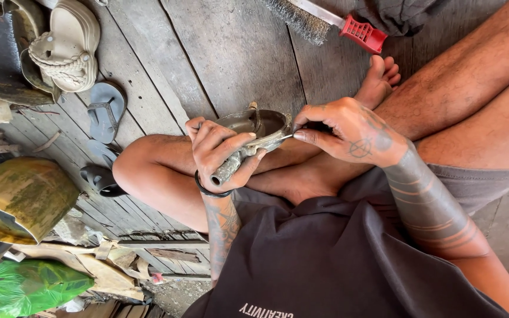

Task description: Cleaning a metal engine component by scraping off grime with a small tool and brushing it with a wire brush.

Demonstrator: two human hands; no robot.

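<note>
Metal ladle (253,132) looked stiff, heavy; my left hand (219,154) wrapped its handle, right hand (349,131) pinched a thin tool (287,136).

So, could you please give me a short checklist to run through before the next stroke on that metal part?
1. Left hand gripping the metal part's tube end: ok.
2. Right hand pinching the thin tool: ok.
3. Tool tip touching the part's rim: cannot tell.
4. Part steadied over the crossed legs: ok.
5. Wire brush within reach on the planks: ok.
</note>
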